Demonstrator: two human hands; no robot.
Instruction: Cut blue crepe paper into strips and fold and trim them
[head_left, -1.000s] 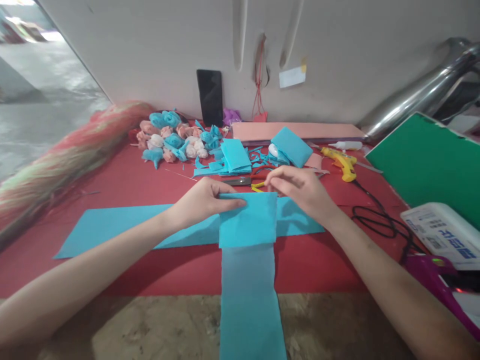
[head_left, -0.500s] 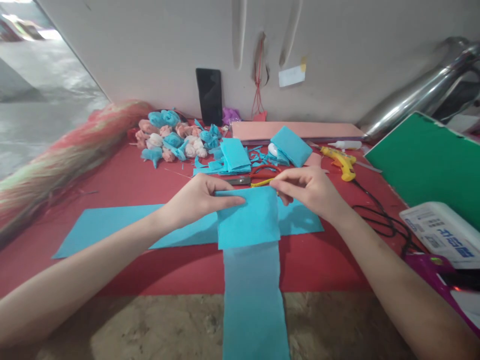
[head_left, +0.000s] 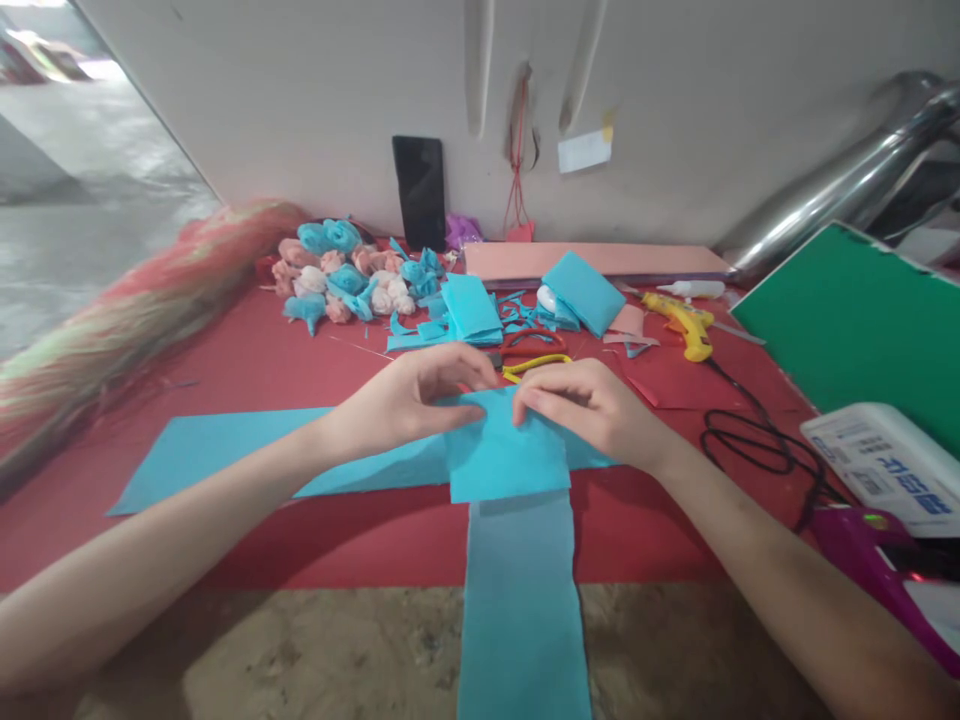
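Observation:
A folded flap of blue crepe paper (head_left: pixel 510 460) is between my hands, its long tail hanging down over the table's front edge. My left hand (head_left: pixel 409 395) is at the flap's upper left corner, thumb on its face and fingers curved above; any fingers behind are hidden. My right hand (head_left: pixel 585 405) pinches the top edge right of the middle, fingertips together. Beneath the flap, a wide blue crepe strip (head_left: pixel 225 445) lies crosswise on the red tabletop (head_left: pixel 360 545). Just beyond the flap are scissors with red and yellow handles (head_left: pixel 551 360), partly covered by my fingers.
Blue, pink and white paper flowers (head_left: pixel 349 275) are heaped at the back left, near a leaning black phone (head_left: pixel 420 195). Folded blue paper (head_left: pixel 472 308) and scraps lie behind my hands. On the right are a yellow glue gun (head_left: pixel 682 322), its black cord, and a green board (head_left: pixel 855 330).
The flap and its tail have shifted slightly right. My right hand has moved left from the flap's upper right corner along its top edge. The left fingers have lifted and arched more.

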